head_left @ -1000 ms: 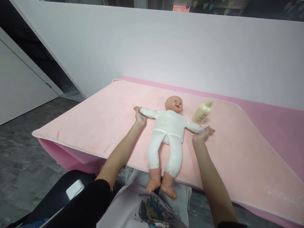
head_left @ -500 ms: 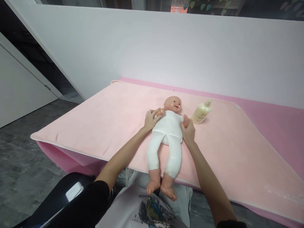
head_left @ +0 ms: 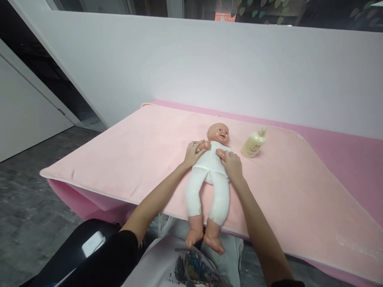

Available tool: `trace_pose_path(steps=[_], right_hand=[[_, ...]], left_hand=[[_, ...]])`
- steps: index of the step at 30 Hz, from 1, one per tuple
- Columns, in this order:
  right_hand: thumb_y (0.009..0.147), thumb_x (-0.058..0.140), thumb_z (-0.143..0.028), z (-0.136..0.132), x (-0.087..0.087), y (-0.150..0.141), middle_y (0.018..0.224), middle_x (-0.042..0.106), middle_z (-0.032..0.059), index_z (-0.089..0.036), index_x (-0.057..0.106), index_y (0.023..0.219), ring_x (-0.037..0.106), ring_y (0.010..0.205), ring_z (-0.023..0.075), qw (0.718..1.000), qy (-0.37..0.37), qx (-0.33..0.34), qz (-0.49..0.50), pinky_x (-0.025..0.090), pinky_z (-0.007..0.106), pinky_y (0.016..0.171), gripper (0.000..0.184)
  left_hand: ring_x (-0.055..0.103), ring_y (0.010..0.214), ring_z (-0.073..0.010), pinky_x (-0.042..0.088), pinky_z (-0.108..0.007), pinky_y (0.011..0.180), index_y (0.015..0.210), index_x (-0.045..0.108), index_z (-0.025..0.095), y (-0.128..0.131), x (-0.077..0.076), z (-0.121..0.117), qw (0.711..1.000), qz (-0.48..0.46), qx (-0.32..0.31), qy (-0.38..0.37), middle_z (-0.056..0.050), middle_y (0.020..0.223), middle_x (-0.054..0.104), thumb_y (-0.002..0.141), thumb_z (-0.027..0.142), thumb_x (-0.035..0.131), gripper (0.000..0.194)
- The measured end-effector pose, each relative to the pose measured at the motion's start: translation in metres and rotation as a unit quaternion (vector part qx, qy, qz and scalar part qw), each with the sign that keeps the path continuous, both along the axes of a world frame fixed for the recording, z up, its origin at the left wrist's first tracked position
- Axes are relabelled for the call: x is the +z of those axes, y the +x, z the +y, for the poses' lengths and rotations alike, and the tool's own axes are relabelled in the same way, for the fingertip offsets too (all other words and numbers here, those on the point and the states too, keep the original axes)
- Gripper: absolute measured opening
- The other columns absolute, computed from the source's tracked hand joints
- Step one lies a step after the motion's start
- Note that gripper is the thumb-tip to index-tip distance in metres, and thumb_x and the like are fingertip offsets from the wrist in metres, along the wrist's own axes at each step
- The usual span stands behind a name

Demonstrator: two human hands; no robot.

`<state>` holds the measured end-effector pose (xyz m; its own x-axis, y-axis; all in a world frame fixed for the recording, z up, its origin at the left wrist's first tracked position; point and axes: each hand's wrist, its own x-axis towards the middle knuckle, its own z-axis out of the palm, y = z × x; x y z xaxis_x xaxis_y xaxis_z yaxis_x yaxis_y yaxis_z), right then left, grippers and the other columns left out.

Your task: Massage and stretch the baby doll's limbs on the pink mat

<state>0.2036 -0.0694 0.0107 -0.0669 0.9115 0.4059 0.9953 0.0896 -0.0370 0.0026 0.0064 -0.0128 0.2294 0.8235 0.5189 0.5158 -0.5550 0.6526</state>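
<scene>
A baby doll (head_left: 209, 167) with a white cloth body lies on its back, head toward the wall and feet past the table's front edge. My left hand (head_left: 194, 154) is closed around the doll's arm on the left, near its small hand (head_left: 205, 145). On the other side, my right hand (head_left: 233, 164) grips the doll's other arm, whose hand (head_left: 220, 153) rests over the chest. A pale yellow pump bottle (head_left: 253, 144) stands to the right of the doll, apart from my right hand.
A light pink blanket (head_left: 119, 151) covers the table over a darker pink cloth (head_left: 347, 155). Behind rises a white wall (head_left: 191, 59) with a window above. A white case (head_left: 93, 243) lies on a black surface at lower left.
My right hand has moved inward and up, bringing the doll's arm from its side onto the chest. My left hand and the doll's other arm have shifted slightly inward.
</scene>
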Motion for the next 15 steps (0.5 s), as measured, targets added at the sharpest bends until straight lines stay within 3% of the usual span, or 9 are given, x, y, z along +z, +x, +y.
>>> trace_pose_path(steps=[6,10,15], right_hand=[[0.087,0.045,-0.040,0.000,-0.010,0.015,0.078,0.055,0.0041,-0.019,0.047,0.086,0.048,0.073,0.0188,0.970,0.029,-0.045,0.237,0.032,0.027,0.064,0.021],[0.079,0.050,-0.046,-0.001,-0.007,0.017,0.073,0.055,0.0016,-0.021,0.048,0.080,0.046,0.068,0.0173,0.941,0.026,-0.057,0.333,0.032,0.027,0.062,0.025],[0.071,0.056,-0.041,0.003,-0.008,0.025,0.073,0.058,0.0017,-0.021,0.051,0.081,0.051,0.069,0.0191,0.902,0.050,-0.092,0.419,0.039,0.030,0.066,0.023]], left_hand=[[0.055,0.094,-0.0200,0.043,-0.033,0.084,0.103,0.055,0.019,-0.006,-0.008,0.007,0.984,-0.160,0.017,-0.070,-0.004,0.101,0.059,0.072,0.030,0.067,0.035],[0.053,0.077,-0.0154,0.041,-0.028,0.073,0.093,0.054,0.018,-0.013,-0.011,0.011,0.966,-0.230,0.025,-0.116,0.001,0.084,0.057,0.067,0.029,0.070,0.032],[0.053,0.072,-0.0118,0.042,-0.025,0.070,0.090,0.056,0.018,-0.017,-0.010,0.016,0.923,-0.356,0.002,-0.149,0.001,0.083,0.058,0.060,0.026,0.075,0.037]])
